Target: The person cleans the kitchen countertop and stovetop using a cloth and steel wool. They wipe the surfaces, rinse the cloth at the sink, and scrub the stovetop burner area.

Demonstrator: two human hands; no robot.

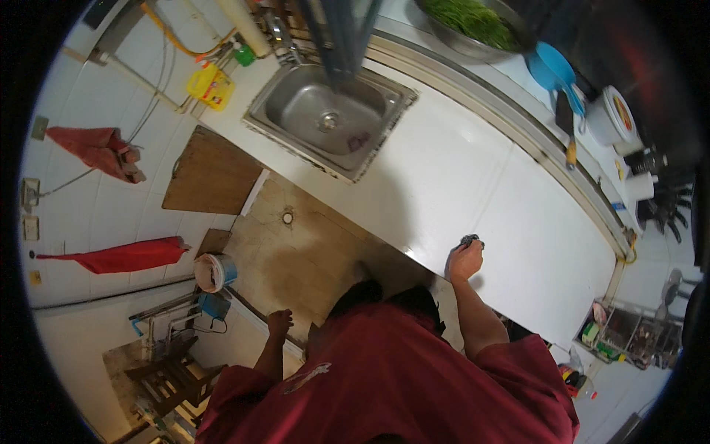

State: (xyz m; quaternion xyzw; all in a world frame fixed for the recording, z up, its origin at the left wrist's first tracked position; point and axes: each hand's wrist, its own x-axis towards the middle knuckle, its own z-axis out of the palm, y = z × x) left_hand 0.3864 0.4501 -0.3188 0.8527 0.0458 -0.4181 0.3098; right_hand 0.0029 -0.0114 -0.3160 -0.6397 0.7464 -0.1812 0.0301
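My right hand (pixel 466 262) grips a dark grey crumpled scrubber (pixel 470 240), possibly steel wool. It rests near the front edge of a white countertop (pixel 444 172), and the hand hides part of the scrubber. Away from the counter, my left hand (pixel 280 323) hangs at my side above the tiled floor. Its fingers are curled in, with nothing visible in them. A stainless steel sink (pixel 288 108) is set into the counter to the left, with a small dark reddish scrap (pixel 358 141) lying in its basin.
Along the back ledge are a metal bowl of greens (pixel 471 25), a blue ladle (pixel 552 66), a wooden-handled knife (pixel 566 125) and a white tub (pixel 607 116). A yellow jug (pixel 212 87) stands left of the sink. A bucket (pixel 215 272) sits on the floor; a wire rack (pixel 638 336) is at right.
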